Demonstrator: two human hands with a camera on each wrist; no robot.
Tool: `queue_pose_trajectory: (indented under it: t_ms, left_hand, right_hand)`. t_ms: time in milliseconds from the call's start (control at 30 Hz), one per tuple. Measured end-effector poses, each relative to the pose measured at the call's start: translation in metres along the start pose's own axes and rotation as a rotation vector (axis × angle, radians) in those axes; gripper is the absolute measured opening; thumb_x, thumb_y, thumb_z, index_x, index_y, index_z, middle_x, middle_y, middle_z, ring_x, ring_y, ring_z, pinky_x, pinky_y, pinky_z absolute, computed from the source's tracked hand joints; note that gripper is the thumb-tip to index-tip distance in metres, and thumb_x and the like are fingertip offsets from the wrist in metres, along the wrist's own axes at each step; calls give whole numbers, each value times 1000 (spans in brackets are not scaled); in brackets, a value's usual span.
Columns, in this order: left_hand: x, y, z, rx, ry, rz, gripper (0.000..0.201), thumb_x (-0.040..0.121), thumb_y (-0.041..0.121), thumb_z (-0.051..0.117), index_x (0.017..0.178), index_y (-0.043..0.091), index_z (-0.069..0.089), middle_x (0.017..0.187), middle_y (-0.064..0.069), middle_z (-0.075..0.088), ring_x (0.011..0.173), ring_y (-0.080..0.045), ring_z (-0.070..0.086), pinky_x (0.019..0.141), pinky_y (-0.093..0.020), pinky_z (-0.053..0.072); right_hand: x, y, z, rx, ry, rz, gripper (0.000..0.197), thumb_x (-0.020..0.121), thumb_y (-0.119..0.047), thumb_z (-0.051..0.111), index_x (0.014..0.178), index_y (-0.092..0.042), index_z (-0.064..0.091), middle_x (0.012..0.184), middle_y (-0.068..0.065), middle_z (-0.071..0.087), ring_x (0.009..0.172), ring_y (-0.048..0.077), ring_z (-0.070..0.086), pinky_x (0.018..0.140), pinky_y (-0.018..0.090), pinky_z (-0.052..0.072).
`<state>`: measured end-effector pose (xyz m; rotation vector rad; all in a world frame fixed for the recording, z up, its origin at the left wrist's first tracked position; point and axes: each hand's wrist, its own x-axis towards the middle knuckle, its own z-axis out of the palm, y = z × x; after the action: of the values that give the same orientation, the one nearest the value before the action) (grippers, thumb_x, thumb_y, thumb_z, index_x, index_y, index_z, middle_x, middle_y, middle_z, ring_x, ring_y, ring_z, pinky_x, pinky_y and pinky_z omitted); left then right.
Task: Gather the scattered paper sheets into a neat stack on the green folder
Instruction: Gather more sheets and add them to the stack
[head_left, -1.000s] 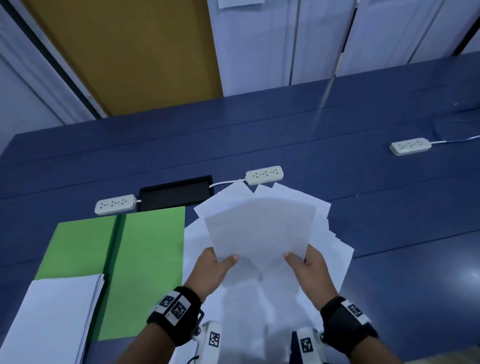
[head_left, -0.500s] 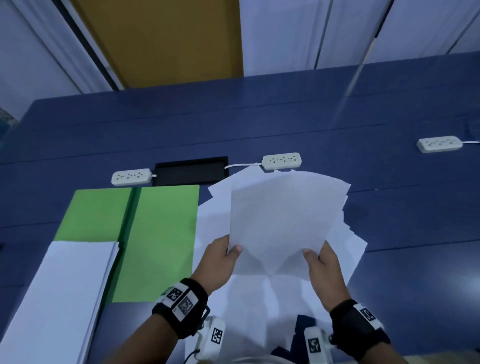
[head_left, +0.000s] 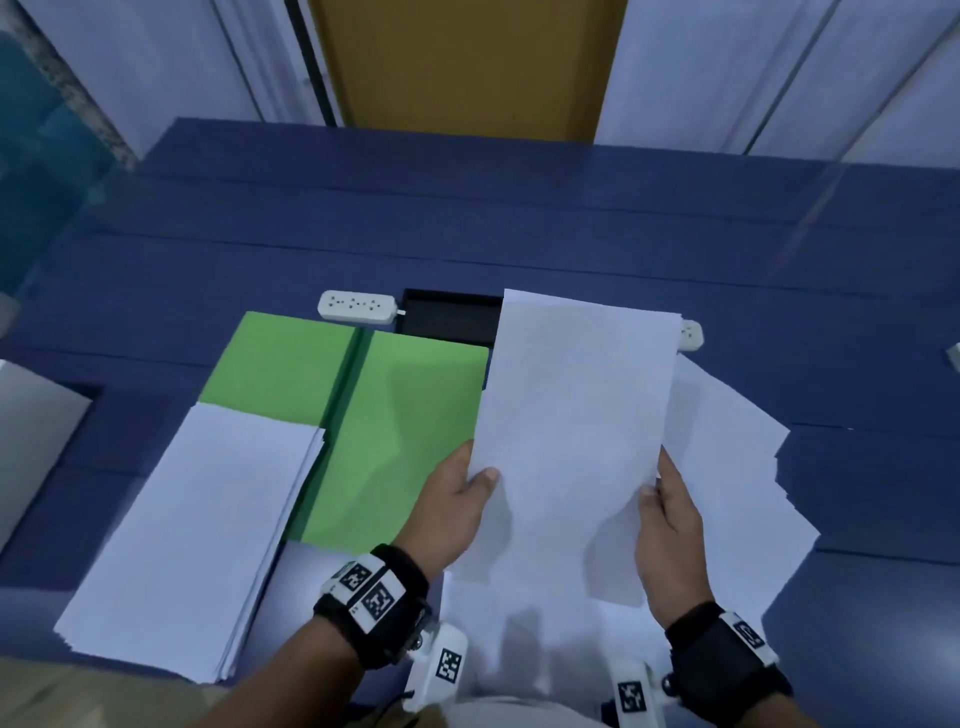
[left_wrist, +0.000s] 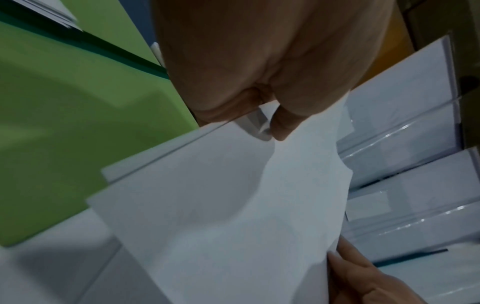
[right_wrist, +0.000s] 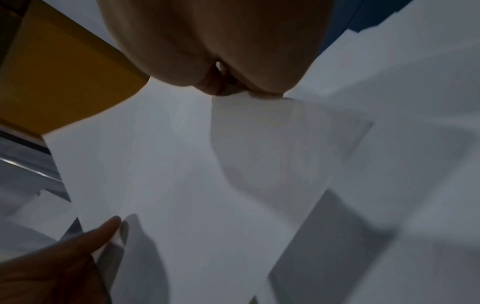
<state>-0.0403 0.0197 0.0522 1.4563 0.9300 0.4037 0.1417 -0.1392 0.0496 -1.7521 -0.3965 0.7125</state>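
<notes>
Both hands grip one raised sheet (head_left: 576, 415): left hand (head_left: 452, 509) pinching its left edge, right hand (head_left: 670, 525) its right, green folder (head_left: 410, 431) at nine o'clock, loose sheets (head_left: 727, 467) underneath.

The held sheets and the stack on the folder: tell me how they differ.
The held sheets are lifted off the table, pinched by the left hand and right hand; the stack lies flat, untouched. The held sheets curve and rise right of the green folder; the stack overlaps the folder's left half, squared up. Both are plain white paper.
</notes>
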Motion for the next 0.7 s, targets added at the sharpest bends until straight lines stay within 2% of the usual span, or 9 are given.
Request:
queue_pose_trajectory:
  t_ms: [100,167,267,333,400,467,567,633,700]
  left_hand:
    - [-4,-4,-36,-49,25,-10,37,103,14,58,140,22,59,134,8,69,128,-12,62,115,-48,46]
    - [-6,-11,-63,-59,62,-40,36,103,9,59,136,22,61,130,9,71,124,-11,65,112,-48,48]
    - [-13,-23,-109,-34,132,-85,37,102,9,59,135,24,62,128,13,71,121,-5,65,113,-44,48]
    - [-19,-32,-145,10,149,-107,39,101,12,60,137,28,61,130,15,70,122,-5,64,113,-44,48]
    - [-26,-42,-184,78,141,-115,43,99,19,61,141,31,58,134,17,67,126,-5,61,113,-43,48]
    - [-34,-47,-219,142,164,-134,50,95,32,62,144,32,54,141,20,60,130,-4,56,115,-40,44]
    - [-43,-57,-269,239,277,-237,56,102,19,62,153,18,41,137,17,45,129,-6,46,107,-23,33]
    - [-46,-68,-302,337,318,-280,52,101,13,60,150,17,43,134,11,53,131,-17,51,101,-24,35]
    - [-48,-86,-333,405,317,-336,38,99,10,57,133,27,51,126,7,63,120,-23,58,93,-31,43]
  right_hand:
    - [0,1,33,25,-48,-9,49,114,-6,36,154,-31,49,146,-29,57,138,-9,48,118,22,32]
    - [0,4,56,-21,-107,4,47,114,-9,38,152,-30,54,135,-14,67,121,6,62,109,31,43]
    - [-5,-1,92,-115,-245,12,44,112,-11,43,139,-38,66,114,8,74,97,33,62,90,49,54]
    - [-10,-12,120,-169,-306,-17,43,109,-11,49,131,-43,67,106,13,71,89,28,62,84,46,54]
    - [-13,-21,153,-186,-303,-30,51,105,-12,58,140,-48,54,105,5,71,86,18,66,80,35,52]
    - [-16,-28,185,-200,-313,-50,60,103,-11,62,147,-47,43,110,-1,67,87,19,70,81,31,54]
    - [-21,-28,237,-251,-446,-71,46,103,-7,62,130,-43,57,102,-1,63,71,24,63,70,29,56]
    - [-23,-19,270,-310,-572,-47,36,102,-8,63,116,-41,68,81,2,60,64,25,50,66,39,55]
    - [-26,-8,299,-360,-681,-11,31,101,-10,65,114,-38,73,75,-1,59,65,23,52,68,39,51]
